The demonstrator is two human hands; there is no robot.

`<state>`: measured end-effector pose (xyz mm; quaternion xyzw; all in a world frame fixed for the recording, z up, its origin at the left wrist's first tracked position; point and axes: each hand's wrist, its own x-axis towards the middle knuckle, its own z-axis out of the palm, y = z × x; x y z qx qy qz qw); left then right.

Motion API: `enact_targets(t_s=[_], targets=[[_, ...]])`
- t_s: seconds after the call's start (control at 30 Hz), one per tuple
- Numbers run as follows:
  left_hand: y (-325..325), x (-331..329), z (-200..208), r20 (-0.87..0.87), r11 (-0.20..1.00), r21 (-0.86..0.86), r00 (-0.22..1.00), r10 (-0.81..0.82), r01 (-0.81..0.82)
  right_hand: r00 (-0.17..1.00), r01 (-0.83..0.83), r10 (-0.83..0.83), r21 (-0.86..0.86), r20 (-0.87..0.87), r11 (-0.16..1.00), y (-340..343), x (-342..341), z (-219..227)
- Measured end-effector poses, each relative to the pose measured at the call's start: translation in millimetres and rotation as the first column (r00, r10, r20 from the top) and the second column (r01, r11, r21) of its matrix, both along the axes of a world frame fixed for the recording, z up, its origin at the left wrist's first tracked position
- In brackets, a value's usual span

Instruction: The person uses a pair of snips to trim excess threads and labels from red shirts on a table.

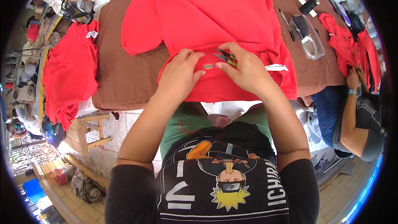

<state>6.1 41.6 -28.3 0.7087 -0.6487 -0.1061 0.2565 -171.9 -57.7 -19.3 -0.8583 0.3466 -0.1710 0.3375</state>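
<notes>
A red garment [215,12] lies spread over the brown-covered table in front of me, with a small oval patch [208,66] on its near part. My left hand [182,72] rests on the cloth left of the patch, thumb and forefinger apart and nothing seen between them. To the right of the patch, my right hand [244,66] grips small thread snips [227,58] with yellow-green handles, their dark blades parted and pointing left. A white strip [276,67] shows on the garment beside my right wrist.
Another red garment [72,70] hangs over the table's left edge. A clear plastic box [309,37] with a tape roll, a black pen [287,25] and a black cylinder [309,6] lie at right. Beyond them a co-worker [356,124] handles red cloth. A wooden stool [89,132] stands lower left.
</notes>
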Motion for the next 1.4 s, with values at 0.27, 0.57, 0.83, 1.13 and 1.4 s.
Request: enact_targets(t_s=[0.27,0.57,0.83,1.13,1.4], targets=[[18,1,-38,-0.067,0.979,-0.152,0.990,0.126,-0.135,0.987,0.001,0.003,-0.021,0.163,1.000,11,6,-24],[11,9,-36,-0.176,0.976,-0.142,0.975,0.137,-0.163,0.970,-0.021,-0.001,0.088,0.243,0.996,18,20,-41],[6,12,-22,-0.482,0.958,0.182,0.829,0.283,-0.222,0.970,-0.043,0.023,0.080,0.242,0.996,16,18,-45],[6,18,-25,-0.797,0.980,0.150,0.571,0.200,-0.134,0.994,-0.049,0.051,-0.021,0.099,0.999,17,21,-35],[3,20,-28,-0.812,0.984,0.119,0.557,0.174,-0.134,0.976,-0.125,0.106,0.090,0.193,0.988,16,13,-37]])
